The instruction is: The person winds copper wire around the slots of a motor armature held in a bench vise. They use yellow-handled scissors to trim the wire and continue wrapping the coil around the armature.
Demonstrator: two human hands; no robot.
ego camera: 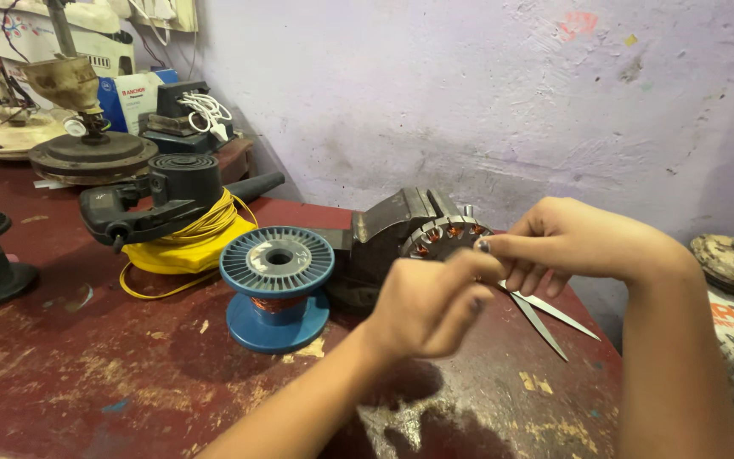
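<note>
Hands: left hand (425, 308) pinched shut, right hand (567, 242) gripping scissors (545, 314) near the desk's (87, 365) far edge; blades could nick the motor coil (445, 236).

Both hands meet above a worn red table (70, 365). The left hand (426, 306) is curled with fingertips pinched together, just in front of a round stator (445, 235) with copper windings, which sits clamped in a dark bench vise (388, 234). The right hand (567, 242) holds open scissors (545, 316), blades pointing down and to the right, its thumb and forefinger pinched near the stator. Left of the vise stands a blue spool (275, 287) of copper wire, and beyond it a black power tool (167, 200) rests on coiled yellow cable (193, 242).
</note>
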